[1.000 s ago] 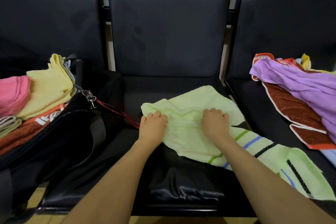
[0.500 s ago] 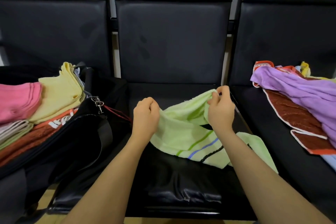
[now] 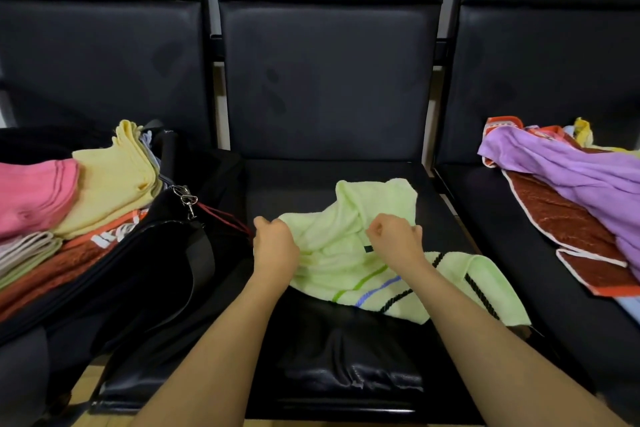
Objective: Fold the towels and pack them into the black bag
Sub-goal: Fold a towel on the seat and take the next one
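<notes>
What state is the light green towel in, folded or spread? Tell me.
Neither yet: the light green towel lies crumpled and partly doubled over on the middle seat, gripped by the left hand and right hand.

A waiting area or lobby rather than a home: three black padded seats (image 3: 322, 87) stand joined in a row, each with a tall stitched leatherette back, with pale wall showing in the narrow gaps between them and light wood-toned floor (image 3: 86, 381) below the front edge. The seats serve as makeshift surfaces, holding an open black bag (image 3: 145, 253) and loose towels (image 3: 568, 184)
</notes>
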Available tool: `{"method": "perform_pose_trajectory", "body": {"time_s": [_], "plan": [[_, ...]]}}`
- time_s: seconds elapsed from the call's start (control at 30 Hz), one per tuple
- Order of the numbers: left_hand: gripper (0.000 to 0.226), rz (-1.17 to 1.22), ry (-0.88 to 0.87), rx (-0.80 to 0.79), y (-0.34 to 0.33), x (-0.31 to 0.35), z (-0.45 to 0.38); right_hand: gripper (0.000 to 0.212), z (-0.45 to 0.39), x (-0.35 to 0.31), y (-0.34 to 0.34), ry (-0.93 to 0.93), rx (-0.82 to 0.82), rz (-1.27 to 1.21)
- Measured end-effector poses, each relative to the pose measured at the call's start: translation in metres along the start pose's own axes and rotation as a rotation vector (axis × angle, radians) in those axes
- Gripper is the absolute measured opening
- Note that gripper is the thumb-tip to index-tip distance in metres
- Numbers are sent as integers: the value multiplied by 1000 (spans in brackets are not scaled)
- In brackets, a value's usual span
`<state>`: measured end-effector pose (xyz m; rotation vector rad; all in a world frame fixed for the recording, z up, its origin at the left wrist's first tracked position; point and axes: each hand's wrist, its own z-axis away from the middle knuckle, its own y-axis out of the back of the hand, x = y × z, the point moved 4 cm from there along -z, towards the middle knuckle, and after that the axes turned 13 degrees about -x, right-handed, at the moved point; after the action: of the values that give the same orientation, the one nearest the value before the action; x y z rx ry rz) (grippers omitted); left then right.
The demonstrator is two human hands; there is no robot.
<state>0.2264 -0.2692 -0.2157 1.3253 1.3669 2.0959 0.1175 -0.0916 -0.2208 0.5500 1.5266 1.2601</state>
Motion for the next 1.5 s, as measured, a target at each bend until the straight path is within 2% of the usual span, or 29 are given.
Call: {"method": "perform_pose_trajectory", "body": {"time_s": [0.1, 0.23, 0.33, 0.4, 0.47, 0.57, 0.67, 0.77, 0.87, 1.0, 1.07, 1.17, 1.27, 1.37, 1.5], "plan": [[17, -50, -17, 5, -2, -4, -4, 28, -2, -8, -19, -67, -132, 132], [28, -80, -61, 89, 6, 1, 4, 17, 2, -17, -26, -60, -93, 189], [36, -125, -99, 172, 16, 7, 13, 11, 4, -21, -22, -11, -28, 129], [32, -59, -134, 196, 22, 11, 16, 10, 4, -23, -12, 42, 59, -63], [23, 45, -162, 245, 29, 15, 19, 12, 7, -26, 3, 107, 163, -376], [21, 94, -190, 315, 39, 19, 22, 10, 20, -29, 36, 155, 392, -731], [23, 72, -207, 332, 44, 21, 23, 6, 35, -31, 62, 201, 625, -827], [18, 127, -253, 350, 49, 27, 28, 25, 47, -36, 75, 309, 744, -764], [13, 369, -392, 308, 50, 37, 34, 36, 50, -41, 70, 347, 641, -627], [12, 447, -617, 283, 45, 52, 40, 25, 43, -57, 49, 422, 158, -371], [12, 423, -712, 263, 41, 62, 45, 26, 41, -62, 40, 412, 28, -263], [15, 439, -764, 209, 37, 71, 52, 9, 44, -56, 44, 402, 148, -437], [22, 527, -634, 127, 32, 67, 50, 12, 43, -43, 50, 280, 211, -752], [14, 366, -526, 179, 26, 61, 43, 21, 46, -38, 54, 233, 186, -942], [24, 292, -492, 67, 18, 70, 43, 22, 50, -39, 53, 270, 51, -948]]}}
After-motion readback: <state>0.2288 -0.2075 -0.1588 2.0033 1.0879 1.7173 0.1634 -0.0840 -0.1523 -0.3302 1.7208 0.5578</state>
